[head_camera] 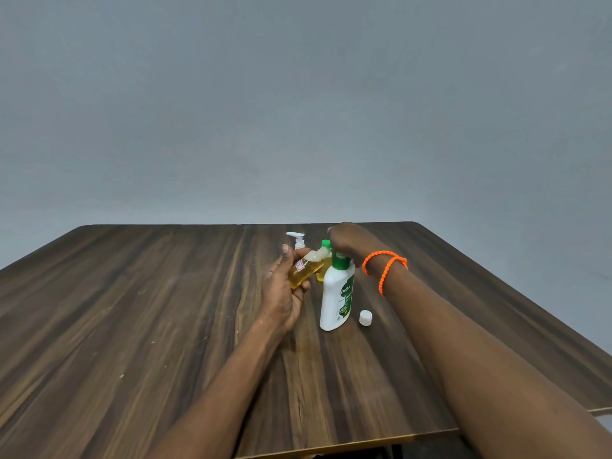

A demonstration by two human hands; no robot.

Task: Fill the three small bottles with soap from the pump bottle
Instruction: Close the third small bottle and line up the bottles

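The person leans over a dark wooden table (165,326) with both arms stretched out. The left hand (284,293) has its fingers and thumb curled round a small bottle (303,271) of yellow soap, tilted with its open mouth up against the spout of the pump bottle (336,296). That big white bottle with a green collar stands upright on the table, just right of the left hand. The right hand (347,241) sits on top of its pump head, fingers bent down over it; how the fingertips lie I cannot tell. Two orange bands (384,266) circle that wrist. Behind the pump bottle stands a second small bottle with a green cap (325,260), also yellow inside, and further back a little spray bottle (298,240) with a white pump top. A loose white cap (365,317) lies on the table just right of the big bottle.
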